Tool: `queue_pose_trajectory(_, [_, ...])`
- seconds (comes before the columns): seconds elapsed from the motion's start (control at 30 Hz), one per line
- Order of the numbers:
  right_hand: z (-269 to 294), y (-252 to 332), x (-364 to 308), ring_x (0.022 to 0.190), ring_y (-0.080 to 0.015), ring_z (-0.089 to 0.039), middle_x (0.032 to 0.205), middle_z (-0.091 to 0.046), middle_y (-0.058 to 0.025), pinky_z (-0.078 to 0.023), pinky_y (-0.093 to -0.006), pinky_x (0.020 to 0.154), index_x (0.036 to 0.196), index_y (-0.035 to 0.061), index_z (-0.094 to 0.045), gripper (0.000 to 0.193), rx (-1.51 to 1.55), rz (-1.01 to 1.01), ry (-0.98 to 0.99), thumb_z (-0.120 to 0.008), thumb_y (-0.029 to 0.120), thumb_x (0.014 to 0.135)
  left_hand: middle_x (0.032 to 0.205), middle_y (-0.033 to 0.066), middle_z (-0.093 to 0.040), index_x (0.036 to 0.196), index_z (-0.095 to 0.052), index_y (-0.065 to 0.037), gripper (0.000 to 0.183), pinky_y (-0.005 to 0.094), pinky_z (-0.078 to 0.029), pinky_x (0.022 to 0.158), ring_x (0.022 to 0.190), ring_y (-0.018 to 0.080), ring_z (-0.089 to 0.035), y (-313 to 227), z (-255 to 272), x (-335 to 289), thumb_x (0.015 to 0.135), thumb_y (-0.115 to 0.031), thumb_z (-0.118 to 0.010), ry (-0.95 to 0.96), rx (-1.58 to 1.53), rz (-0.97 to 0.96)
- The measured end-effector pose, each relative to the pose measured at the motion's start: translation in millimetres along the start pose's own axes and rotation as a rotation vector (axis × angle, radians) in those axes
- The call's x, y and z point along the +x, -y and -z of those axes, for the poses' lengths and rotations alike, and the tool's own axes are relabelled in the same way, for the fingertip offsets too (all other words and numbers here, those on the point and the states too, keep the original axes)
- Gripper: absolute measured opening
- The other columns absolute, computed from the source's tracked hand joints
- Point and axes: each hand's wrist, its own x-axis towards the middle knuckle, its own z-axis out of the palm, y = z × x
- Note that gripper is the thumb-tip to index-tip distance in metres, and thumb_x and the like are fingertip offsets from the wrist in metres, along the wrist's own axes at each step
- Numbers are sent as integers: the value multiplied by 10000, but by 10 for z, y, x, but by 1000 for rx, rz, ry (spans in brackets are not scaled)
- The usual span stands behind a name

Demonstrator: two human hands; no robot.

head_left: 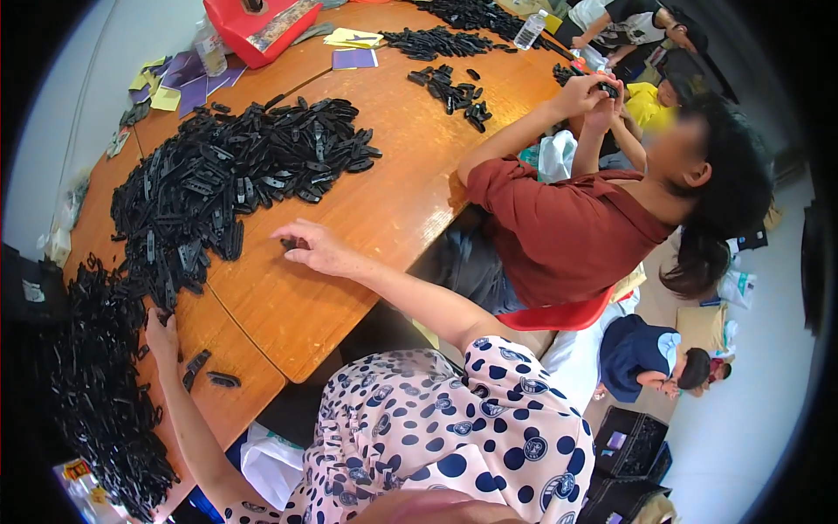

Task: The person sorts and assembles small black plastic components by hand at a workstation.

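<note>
A large heap of slim, elongated black plastic pieces [253, 157] covers the left part of the wooden table [419, 166]. At its right edge, just above the bare wood, my right hand [316, 248] has a dark piece between thumb and fingers, the index finger stretched out. My left hand [161, 335] is at the heap's lower end, its fingertips closed around a black piece partly hidden by them. Two loose black pieces [223, 380] lie on the wood beside my left forearm. Further left spreads a second pile of thinner, glossy black parts [100, 393].
To my right a co-worker in a dark red shirt [559, 231] holds up a black piece [608, 89]. Small groups of pieces [449, 92], a red bin [262, 35], clear bottles [530, 31] and purple and yellow cards [353, 58] are toward the table's far side.
</note>
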Motion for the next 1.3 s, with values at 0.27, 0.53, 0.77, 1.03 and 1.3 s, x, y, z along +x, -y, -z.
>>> queue_pose_trajectory(0.27, [-146, -291, -257, 752, -208, -628, 859, -657, -118, -501, -307, 709, 929, 24, -621, 156, -143, -212, -4, -671, 70, 789, 813, 6, -559, 1087, -555, -41, 347, 213, -366, 524, 637, 66, -491, -546, -1, -472, 825, -232, -677, -28, -1105, 138])
queue_pose_trajectory(0.53, [-738, 570, 103, 797, -118, -609, 922, -647, -82, -495, -246, 723, 989, 12, -567, 223, 696, -176, -39, -676, -40, 802, 874, 101, -618, 1192, -481, -37, 313, 178, -397, 476, 631, 120, -572, -1393, -103, -1078, 912, -154, -559, 172, -1942, 342])
queue_pose_trajectory(0.77, [-793, 788, 129, 819, -261, -642, 929, -638, -134, -526, -320, 718, 853, -7, -605, 189, -25, 572, 162, -686, -88, 703, 764, 102, -574, 1140, -534, -15, 264, 187, -382, 429, 515, 114, -501, -1231, -130, -1239, 969, -196, -450, 394, -1989, 325])
queue_pose_trajectory(1.03, [-902, 669, 11, 834, -297, -624, 929, -634, -131, -524, -351, 702, 834, 1, -595, 235, -134, 623, 150, -682, -107, 644, 827, 68, -615, 1040, -584, -16, 363, 225, -447, 596, 684, 115, -564, -1375, -307, -1394, 963, -359, -496, 172, -1658, 238])
queue_pose_trajectory(1.3, [-1145, 676, -176, 840, -304, -606, 952, -627, -129, -499, -350, 749, 896, 4, -596, 277, -98, 483, 58, -710, -68, 654, 940, 45, -642, 1107, -592, -51, 276, 245, -471, 788, 865, 107, -586, -1490, -366, -1545, 854, -140, -658, -240, -1128, 213])
